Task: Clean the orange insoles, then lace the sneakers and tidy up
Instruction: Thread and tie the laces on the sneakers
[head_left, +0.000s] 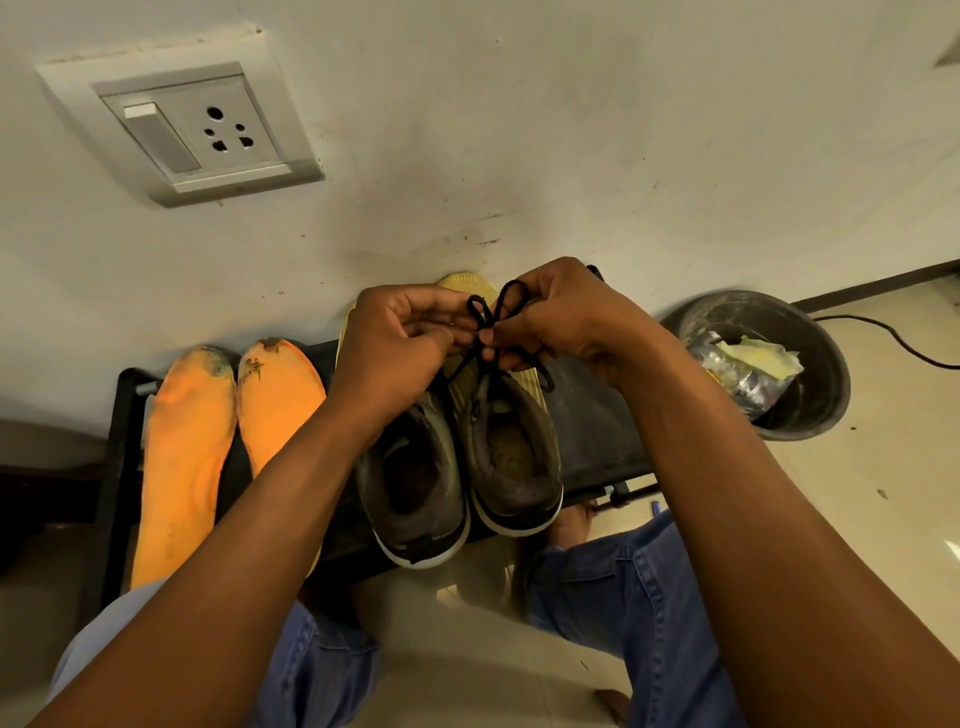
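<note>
Tying the bow: left hand (400, 343) and right hand (561, 317) fingers pinch the black lace (491, 317) loops above the right sneaker (511, 447) on the worktop (592, 431); pull both loops evenly for a snug knot.

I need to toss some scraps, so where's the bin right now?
In the head view, the dark round bin stands on the floor at the right, against the wall, just beyond the black rack holding the sneakers.

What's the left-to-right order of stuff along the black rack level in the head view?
Left orange insole → right orange insole → left sneaker → right sneaker, with both hands tying its black lace → black bucket with rubbish.
</note>
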